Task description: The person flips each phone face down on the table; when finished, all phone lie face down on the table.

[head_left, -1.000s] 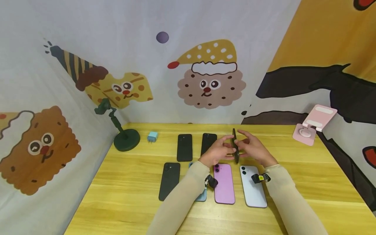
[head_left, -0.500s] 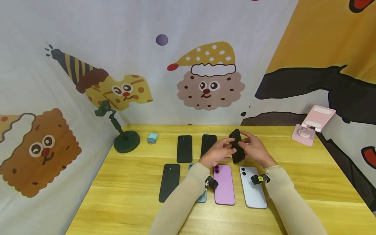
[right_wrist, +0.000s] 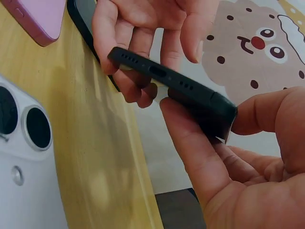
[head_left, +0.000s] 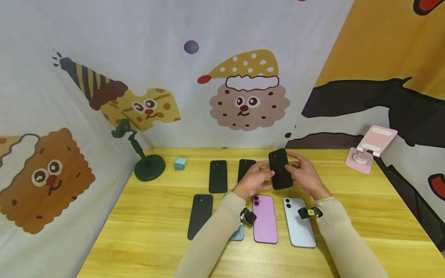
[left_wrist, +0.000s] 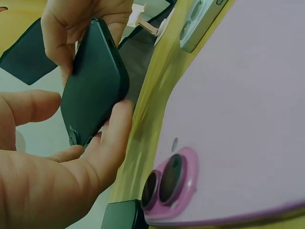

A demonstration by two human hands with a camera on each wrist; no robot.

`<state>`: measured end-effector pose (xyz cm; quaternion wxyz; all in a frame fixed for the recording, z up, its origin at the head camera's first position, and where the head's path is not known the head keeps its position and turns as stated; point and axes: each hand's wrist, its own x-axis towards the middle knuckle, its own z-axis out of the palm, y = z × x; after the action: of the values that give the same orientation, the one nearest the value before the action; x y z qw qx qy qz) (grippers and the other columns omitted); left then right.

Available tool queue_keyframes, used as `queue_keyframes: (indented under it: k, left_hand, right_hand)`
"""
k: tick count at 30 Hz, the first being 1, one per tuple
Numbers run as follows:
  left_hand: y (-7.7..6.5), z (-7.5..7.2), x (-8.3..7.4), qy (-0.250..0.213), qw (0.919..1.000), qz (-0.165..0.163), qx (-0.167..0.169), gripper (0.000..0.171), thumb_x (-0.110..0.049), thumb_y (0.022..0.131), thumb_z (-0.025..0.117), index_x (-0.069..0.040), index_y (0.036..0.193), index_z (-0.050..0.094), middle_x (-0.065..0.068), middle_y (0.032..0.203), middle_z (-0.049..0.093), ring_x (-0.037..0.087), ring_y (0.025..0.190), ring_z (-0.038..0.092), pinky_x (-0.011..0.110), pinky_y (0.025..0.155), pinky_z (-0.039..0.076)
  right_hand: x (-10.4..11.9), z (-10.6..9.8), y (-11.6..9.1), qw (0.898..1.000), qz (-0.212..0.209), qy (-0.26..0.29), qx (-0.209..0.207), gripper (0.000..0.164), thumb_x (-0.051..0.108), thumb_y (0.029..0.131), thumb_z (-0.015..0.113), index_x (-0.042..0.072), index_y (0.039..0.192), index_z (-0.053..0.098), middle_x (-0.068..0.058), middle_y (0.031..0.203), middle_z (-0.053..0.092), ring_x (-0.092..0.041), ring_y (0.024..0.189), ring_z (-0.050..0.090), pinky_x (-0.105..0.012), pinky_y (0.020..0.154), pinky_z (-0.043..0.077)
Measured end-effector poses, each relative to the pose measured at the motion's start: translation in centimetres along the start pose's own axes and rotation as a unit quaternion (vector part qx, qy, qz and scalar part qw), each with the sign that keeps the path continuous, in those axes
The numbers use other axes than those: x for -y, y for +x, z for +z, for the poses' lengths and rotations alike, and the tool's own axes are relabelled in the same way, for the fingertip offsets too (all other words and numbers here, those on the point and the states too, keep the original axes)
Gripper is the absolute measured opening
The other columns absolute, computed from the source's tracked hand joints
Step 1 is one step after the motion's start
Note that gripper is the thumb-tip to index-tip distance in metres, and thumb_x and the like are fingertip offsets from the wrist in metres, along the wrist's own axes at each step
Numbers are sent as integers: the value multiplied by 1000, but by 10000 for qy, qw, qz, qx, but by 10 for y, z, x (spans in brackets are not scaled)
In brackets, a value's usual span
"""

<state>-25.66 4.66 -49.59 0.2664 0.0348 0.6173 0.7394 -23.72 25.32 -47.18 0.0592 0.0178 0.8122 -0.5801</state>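
A black phone point(head_left: 280, 169) is held up above the table's back half, its back with the camera toward the head view. My right hand point(head_left: 306, 175) grips its right edge, thumb on one face and fingers on the other. At the left edge, my left hand point(head_left: 255, 178) has its fingers curled against the phone; in the right wrist view its thumb stands off the surface. The right wrist view shows the phone's bottom edge with its charging port point(right_wrist: 158, 71). Below the hands lie a pink phone point(head_left: 265, 220) and a white phone point(head_left: 299, 224), backs up.
More phones lie on the table: a black one point(head_left: 218, 177) and another black one point(head_left: 245, 168) behind, a dark one point(head_left: 200, 216) and a partly hidden blue one point(head_left: 238, 234) in front. A green stand point(head_left: 149, 168), blue charger plug point(head_left: 180, 163) and pink phone stand point(head_left: 370, 148) sit farther back.
The black phone has turned from edge-on to showing its back toward the head view, and is slightly higher. Both hands have stayed at its sides.
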Motion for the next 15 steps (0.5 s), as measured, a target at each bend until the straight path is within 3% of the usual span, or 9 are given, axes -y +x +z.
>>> queue_keyframes:
  k: [8, 15]
  left_hand:
    - [-1, -3, 1, 44, 10000, 66, -25, 60, -12, 101, 70, -15, 157, 48, 12, 136, 59, 26, 114, 69, 49, 92, 63]
    - [4, 0, 1, 210, 9996, 63, -154, 62, -9, 101, 71, -14, 158, 48, 11, 130, 59, 29, 107, 73, 50, 94, 63]
  right_hand:
    - [-1, 0, -4, 9998, -112, 27, 172, 67, 17, 111, 56, 10, 169, 23, -37, 148, 53, -38, 110, 73, -42, 79, 67]
    - [-7, -9, 0, 9984, -93, -464, 302, 67, 17, 109, 60, 9, 168, 28, -35, 142, 59, -31, 104, 75, -35, 79, 66]
